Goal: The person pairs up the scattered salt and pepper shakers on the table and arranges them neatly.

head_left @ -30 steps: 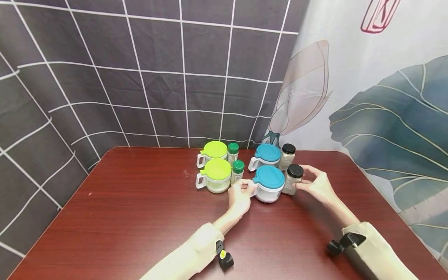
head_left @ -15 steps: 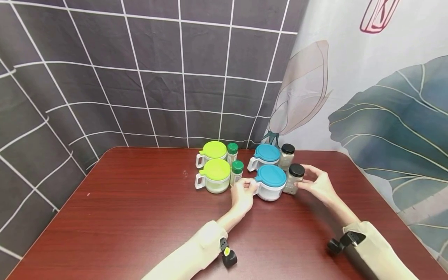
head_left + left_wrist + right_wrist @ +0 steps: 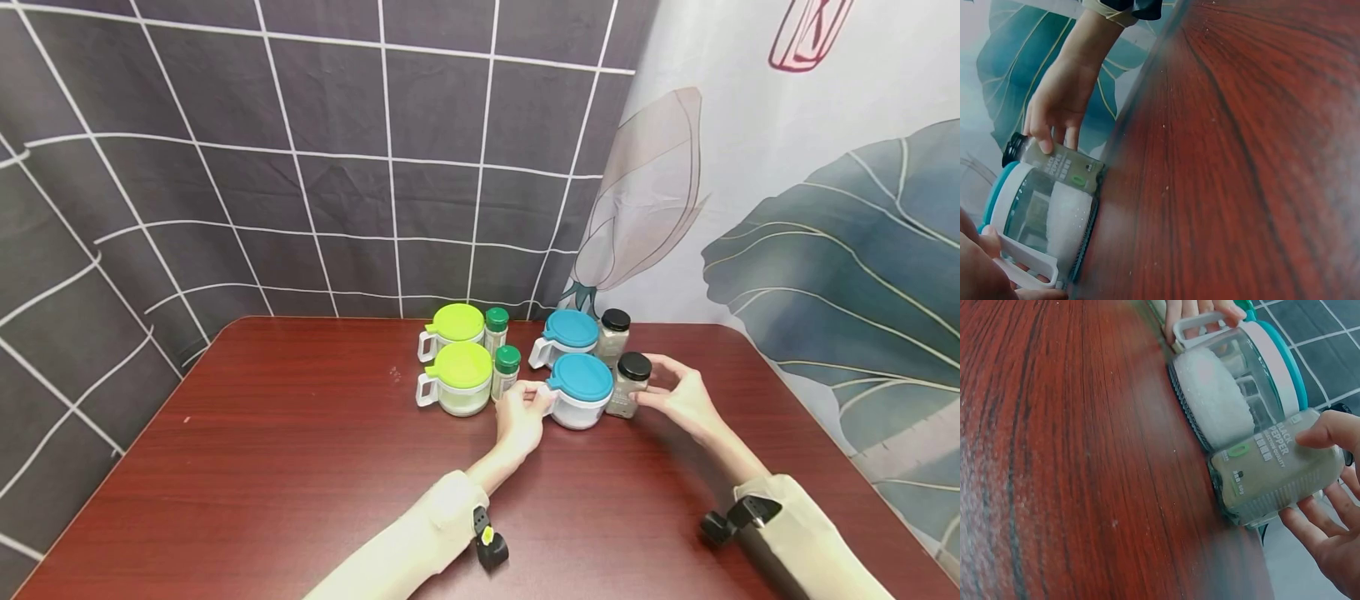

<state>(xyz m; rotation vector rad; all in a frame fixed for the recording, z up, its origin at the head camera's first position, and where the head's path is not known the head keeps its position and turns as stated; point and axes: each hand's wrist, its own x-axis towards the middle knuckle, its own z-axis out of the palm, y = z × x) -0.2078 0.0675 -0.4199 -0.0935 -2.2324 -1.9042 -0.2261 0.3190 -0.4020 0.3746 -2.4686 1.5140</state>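
My left hand (image 3: 519, 421) pinches the white handle of the front seasoning jar (image 3: 581, 379), which has a blue lid. In the left wrist view, white grains show through the clear wall of that jar (image 3: 1047, 219). Against its right side stands a black pepper bottle (image 3: 624, 398) with a black cap. My right hand (image 3: 684, 402) holds this bottle from the right, thumb on the near face and fingers behind, as the right wrist view shows. Its label reads "black pepper" on the pepper bottle (image 3: 1272, 465). Both containers stand upright on the table.
Behind them stand another blue-lidded jar (image 3: 572, 329) and a second black-capped bottle (image 3: 613, 333). To the left are two green-lidded jars (image 3: 461, 367) and two green-capped bottles (image 3: 507, 360), in matching rows. A dark tiled curtain (image 3: 322, 192) hangs behind the reddish-brown table (image 3: 300, 467).
Over the last second my left hand has slid the front blue-lidded jar slightly right, up against the pepper bottle. My right hand keeps its hold, nearly still. Little differs in the last half second.
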